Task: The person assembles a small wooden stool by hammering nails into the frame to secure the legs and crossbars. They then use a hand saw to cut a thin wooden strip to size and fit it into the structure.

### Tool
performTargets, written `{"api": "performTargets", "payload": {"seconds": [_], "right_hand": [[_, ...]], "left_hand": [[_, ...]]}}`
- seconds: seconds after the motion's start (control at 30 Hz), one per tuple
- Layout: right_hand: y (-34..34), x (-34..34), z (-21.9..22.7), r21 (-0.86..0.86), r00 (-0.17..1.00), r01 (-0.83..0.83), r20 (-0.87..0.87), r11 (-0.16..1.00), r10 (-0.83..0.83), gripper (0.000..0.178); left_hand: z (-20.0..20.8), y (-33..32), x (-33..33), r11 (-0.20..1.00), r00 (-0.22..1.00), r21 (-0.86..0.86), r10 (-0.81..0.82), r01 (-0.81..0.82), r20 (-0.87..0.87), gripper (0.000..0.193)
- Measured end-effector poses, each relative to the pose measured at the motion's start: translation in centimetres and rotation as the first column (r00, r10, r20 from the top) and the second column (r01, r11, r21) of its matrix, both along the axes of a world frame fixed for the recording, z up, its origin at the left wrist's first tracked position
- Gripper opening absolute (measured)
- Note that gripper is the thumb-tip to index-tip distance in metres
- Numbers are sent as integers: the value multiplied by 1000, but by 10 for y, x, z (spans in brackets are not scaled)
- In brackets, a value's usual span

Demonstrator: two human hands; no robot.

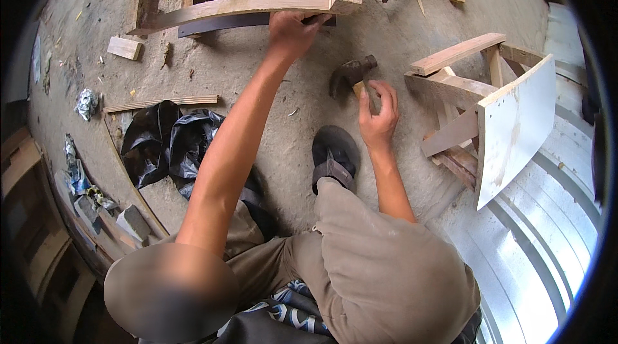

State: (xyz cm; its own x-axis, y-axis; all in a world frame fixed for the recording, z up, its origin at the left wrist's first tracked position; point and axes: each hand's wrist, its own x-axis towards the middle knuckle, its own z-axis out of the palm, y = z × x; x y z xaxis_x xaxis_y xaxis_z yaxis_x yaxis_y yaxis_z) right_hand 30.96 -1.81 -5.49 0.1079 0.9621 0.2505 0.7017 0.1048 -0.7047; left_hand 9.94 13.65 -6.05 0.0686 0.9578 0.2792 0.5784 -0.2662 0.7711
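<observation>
A wooden frame (251, 4) with a curved front rail stands on the floor at the top of the view. My left hand (296, 34) reaches forward and grips this rail near its right corner, some fingers hidden beneath it. A dark strip (222, 23) runs under the rail, close to those fingers. In the middle right, my right hand (380, 119) is bent around the wooden handle of a claw hammer (352, 76), thumb along it. The dark hammer head points away from me; most of the handle is hidden behind the hand.
A second wooden frame with a white panel (515, 131) lies at right, beside corrugated metal sheets (553, 215). Black plastic (170, 141), a wood strip (161, 103) and a small wood block (125, 48) lie at left. My sandalled foot (335, 154) stands near the hammer.
</observation>
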Motion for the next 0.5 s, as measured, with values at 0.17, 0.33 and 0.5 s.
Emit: {"api": "performTargets", "payload": {"seconds": [0.17, 0.33, 0.5], "right_hand": [[-22, 3, -10, -188, 995, 95, 55, 978, -86, 38], [-16, 9, -12, -353, 994, 41, 106, 935, -4, 37], [-9, 16, -16, -353, 1000, -30, -8, 935, 29, 37]], "left_hand": [[-6, 1, -2, 996, 996, 91, -15, 23, -92, 21], [-9, 2, 0, 986, 995, 167, 2, 15, -100, 21], [-24, 4, -1, 994, 996, 110, 21, -12, -83, 22]]}}
